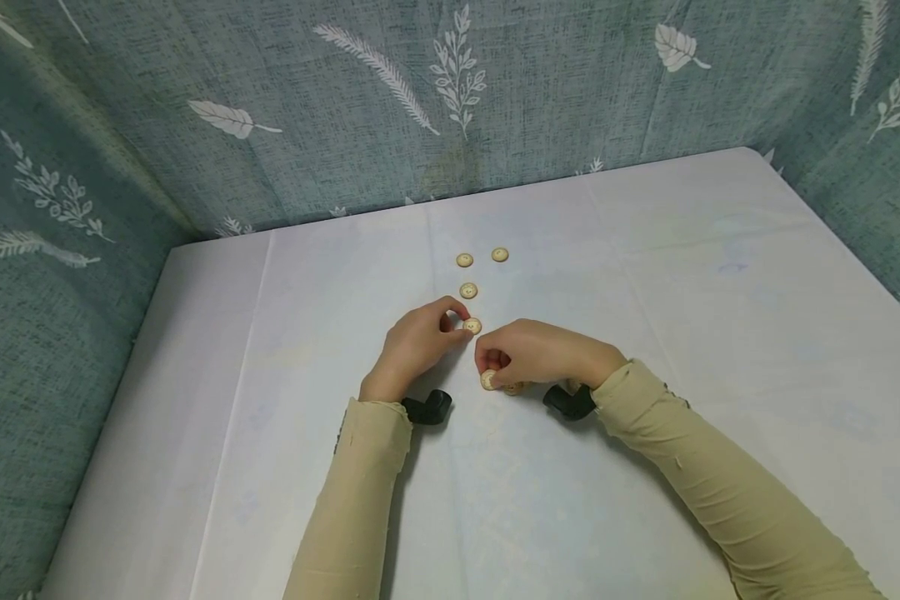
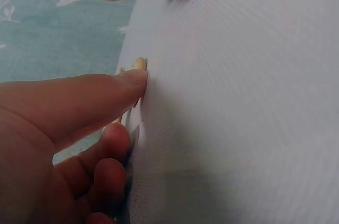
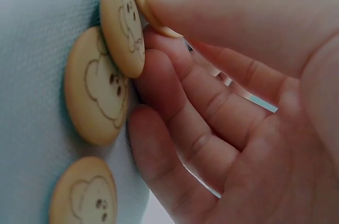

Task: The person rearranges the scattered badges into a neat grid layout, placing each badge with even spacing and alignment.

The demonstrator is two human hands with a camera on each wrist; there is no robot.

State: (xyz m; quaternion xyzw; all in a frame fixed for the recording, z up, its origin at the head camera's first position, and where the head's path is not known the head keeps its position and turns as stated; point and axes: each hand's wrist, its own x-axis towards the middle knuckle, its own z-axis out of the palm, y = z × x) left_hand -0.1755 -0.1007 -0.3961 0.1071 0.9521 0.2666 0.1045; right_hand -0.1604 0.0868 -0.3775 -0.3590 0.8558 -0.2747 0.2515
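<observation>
On the white cloth, my left hand (image 1: 412, 342) holds a round wooden button (image 1: 472, 326) by its edges, thumb and index finger on either side. In the left wrist view the thumb (image 2: 85, 97) covers most of that button's rim (image 2: 140, 63). My right hand (image 1: 543, 352) pinches another wooden button (image 1: 487, 380), nearer the person. Its thumb presses on this button (image 3: 153, 9) in the right wrist view. Under the right palm lie more buttons, one (image 3: 123, 28) leaning on another (image 3: 95, 86), each with two holes and a line-drawn animal face.
Beyond the left hand, three buttons lie apart: one close (image 1: 468, 290), one farther back (image 1: 464, 260) and one to its right (image 1: 500, 254). A further button (image 3: 85, 195) lies nearer the right wrist. Green leaf-patterned curtain (image 1: 390, 108) borders the table (image 1: 330, 275).
</observation>
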